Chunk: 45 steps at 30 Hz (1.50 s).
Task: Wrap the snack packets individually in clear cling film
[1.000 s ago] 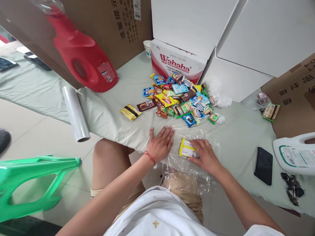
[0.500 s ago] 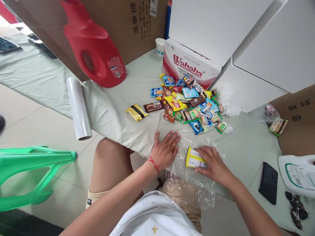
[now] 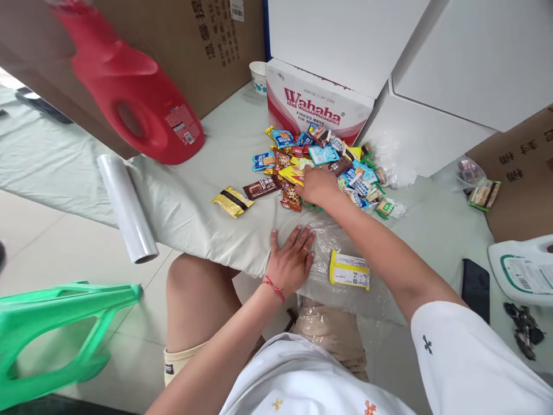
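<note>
Left hand lies flat, pinning the clear plastic sheet beside the yellow packet; right hand, grip unclear, selects from the snack pile mid-frame; a firm pinch seems needed.

One head-worn camera is looking forward and steeply down, sitting close above the person's lap and the near table edge. It is facing the boxes at the far side (no second view is sharing this scene).
</note>
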{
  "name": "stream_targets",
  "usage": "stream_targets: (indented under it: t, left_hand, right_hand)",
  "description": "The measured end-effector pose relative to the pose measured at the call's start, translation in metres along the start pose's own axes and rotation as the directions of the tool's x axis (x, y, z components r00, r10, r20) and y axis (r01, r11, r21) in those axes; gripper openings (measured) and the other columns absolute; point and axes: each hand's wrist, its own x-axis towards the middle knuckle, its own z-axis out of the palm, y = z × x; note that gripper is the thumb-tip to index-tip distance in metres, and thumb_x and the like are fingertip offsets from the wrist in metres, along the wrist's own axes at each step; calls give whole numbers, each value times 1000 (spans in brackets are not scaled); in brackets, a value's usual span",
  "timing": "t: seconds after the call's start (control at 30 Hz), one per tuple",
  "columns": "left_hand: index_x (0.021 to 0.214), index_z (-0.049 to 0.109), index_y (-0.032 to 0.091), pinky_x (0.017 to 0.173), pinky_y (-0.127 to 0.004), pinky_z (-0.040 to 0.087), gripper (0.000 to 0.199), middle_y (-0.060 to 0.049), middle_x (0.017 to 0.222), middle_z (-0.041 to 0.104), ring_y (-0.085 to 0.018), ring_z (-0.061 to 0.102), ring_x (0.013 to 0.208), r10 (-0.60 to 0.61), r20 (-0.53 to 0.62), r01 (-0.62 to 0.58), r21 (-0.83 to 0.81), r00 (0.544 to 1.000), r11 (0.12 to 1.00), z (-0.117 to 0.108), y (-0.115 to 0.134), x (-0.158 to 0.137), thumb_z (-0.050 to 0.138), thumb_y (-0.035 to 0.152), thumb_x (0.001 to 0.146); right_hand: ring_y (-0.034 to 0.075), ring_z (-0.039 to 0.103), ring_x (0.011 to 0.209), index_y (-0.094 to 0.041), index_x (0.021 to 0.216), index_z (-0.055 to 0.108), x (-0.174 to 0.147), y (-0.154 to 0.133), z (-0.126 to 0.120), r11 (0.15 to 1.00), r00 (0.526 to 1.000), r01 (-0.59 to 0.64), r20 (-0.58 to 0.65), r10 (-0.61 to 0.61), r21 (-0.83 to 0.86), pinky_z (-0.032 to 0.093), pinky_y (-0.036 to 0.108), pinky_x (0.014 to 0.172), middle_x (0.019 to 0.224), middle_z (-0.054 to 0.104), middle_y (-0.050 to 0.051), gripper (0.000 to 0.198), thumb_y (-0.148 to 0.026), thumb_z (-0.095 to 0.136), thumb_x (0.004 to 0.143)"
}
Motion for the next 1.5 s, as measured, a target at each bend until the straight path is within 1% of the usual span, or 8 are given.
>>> stream_targets:
  t: [0.2,0.33,0.43,0.8,0.97,1.23,1.4,1.5]
  left_hand:
    - [154,45,28,122,-71,-1,50,-6,161,41,-29,38,150,10,-35,-12,-46,999,999,3,-1,-1,33,37,106]
    - [154,44,28,122,-71,-1,50,-7,161,41,-29,39,150,15,-44,-17,-47,999,999,4,-1,-1,34,36,105]
    - [155,42,29,122,-71,-1,51,-7,161,40,-30,37,150,19,-31,-20,-26,999,999,4,-1,-1,33,35,105]
    - [158,36,28,120,-74,3,54,-8,163,36,-31,36,151,11,49,-14,66,999,998,1,2,3,29,38,105]
    - [159,34,29,121,-73,2,55,-6,164,34,-29,34,152,-1,64,-4,81,998,997,2,2,4,28,39,105]
    - [159,34,29,121,-72,4,55,-8,164,35,-29,34,152,-15,84,6,105,996,994,1,3,4,28,39,105]
    - [159,35,28,121,-73,6,55,-9,163,37,-29,35,152,-3,80,-5,101,997,995,0,2,4,28,39,106]
    - [159,35,29,121,-72,6,55,-9,163,37,-30,35,152,-2,80,-6,93,997,996,0,2,4,28,39,105]
  right_hand:
    - [33,55,119,-17,141,53,-123,95,-6,887,934,357,-129,-334,293,43,46,104,132,61,16,71,-53,73,83]
    - [32,51,125,-24,147,49,-216,133,14,866,939,338,-68,-338,368,42,49,106,138,57,15,67,-50,71,89]
    - [32,49,127,-26,149,48,-252,136,35,881,949,297,-16,-313,369,41,50,108,140,55,14,67,-46,71,89]
    - [36,38,140,-23,155,41,-245,105,51,932,951,306,-24,-307,195,20,61,120,139,57,17,82,-52,73,85]
    - [36,42,135,-14,150,47,-243,100,57,927,941,336,-13,-339,163,25,56,119,133,59,20,79,-40,76,81]
    - [36,37,141,-20,153,43,-246,106,61,915,944,327,-34,-329,238,22,63,120,143,54,17,81,-52,73,85]
    - [33,44,137,-26,154,38,-285,112,50,875,914,377,-274,-298,305,36,58,116,143,54,16,66,-48,61,96]
    - [35,48,133,-25,157,33,-336,104,64,847,858,459,-381,-345,268,34,64,118,135,60,16,79,-57,65,92]
